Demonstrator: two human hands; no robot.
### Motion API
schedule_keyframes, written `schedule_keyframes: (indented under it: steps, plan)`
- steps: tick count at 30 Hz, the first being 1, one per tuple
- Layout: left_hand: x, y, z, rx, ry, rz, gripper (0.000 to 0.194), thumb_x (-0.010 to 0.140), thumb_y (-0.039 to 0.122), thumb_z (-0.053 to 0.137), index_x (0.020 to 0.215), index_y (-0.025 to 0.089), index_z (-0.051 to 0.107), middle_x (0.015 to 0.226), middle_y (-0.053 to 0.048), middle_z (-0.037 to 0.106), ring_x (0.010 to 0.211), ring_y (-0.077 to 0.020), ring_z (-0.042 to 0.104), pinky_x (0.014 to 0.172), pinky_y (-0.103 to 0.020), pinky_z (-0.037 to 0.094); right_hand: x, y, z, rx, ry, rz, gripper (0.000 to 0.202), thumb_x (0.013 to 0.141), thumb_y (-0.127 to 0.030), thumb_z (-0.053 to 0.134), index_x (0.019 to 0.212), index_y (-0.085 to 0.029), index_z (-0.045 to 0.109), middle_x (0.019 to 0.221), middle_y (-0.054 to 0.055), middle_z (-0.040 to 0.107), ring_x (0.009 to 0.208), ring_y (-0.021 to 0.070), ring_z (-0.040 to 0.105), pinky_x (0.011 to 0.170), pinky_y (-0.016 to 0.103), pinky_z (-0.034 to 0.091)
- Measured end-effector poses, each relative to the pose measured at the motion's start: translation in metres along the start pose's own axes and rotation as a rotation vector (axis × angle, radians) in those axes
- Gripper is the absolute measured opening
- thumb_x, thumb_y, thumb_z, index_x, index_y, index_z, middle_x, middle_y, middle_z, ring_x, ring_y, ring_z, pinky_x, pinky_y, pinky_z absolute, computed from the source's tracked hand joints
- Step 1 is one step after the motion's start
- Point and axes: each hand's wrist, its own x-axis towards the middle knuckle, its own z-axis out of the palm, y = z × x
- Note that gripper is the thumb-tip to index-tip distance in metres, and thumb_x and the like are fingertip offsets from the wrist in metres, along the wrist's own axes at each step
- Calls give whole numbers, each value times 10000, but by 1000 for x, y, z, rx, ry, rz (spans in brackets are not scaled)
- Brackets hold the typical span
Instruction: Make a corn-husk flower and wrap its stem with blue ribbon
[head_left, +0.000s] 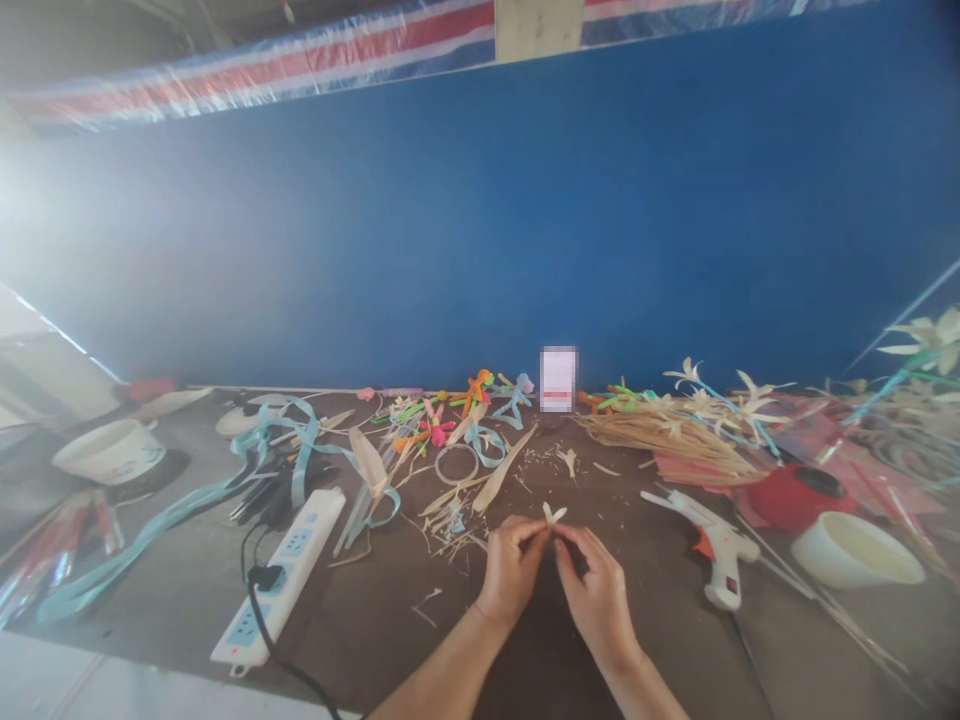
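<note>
Over the front middle of the dark table, my left hand (514, 560) and my right hand (592, 575) meet at their fingertips. Pinched between them is a small cream-white flower (553, 514) with a few pointed petals. Its lower part is hidden behind my fingers. Beyond it on the table lies a loose pale flower piece (568, 461) among small trimmings. Left of my left hand is a heap of thin dry stalks (454, 520). A white glue gun (716, 550) with an orange trigger rests to the right of my right hand.
A white power strip (281, 580) with a plugged-in black cord lies left. Light blue ribbon (150, 525) trails beside it. White bowls (855, 550) (109, 450) stand at both sides. Colourful pipe-cleaner pieces (435, 422) and dry husks (667, 435) line the blue panel (480, 230).
</note>
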Motion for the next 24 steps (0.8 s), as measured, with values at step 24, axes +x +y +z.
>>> schedule_keyframes:
  steps: [24]
  plan:
    - [2, -4, 1, -9, 23, -43, 172, 733, 244, 508, 743, 164, 660, 710, -52, 622, 698, -160, 554, 659, -259, 427, -2, -3, 0, 6, 23, -21, 205, 789, -218, 425, 919, -187, 580, 871, 78, 615, 806, 194, 573, 727, 334, 466]
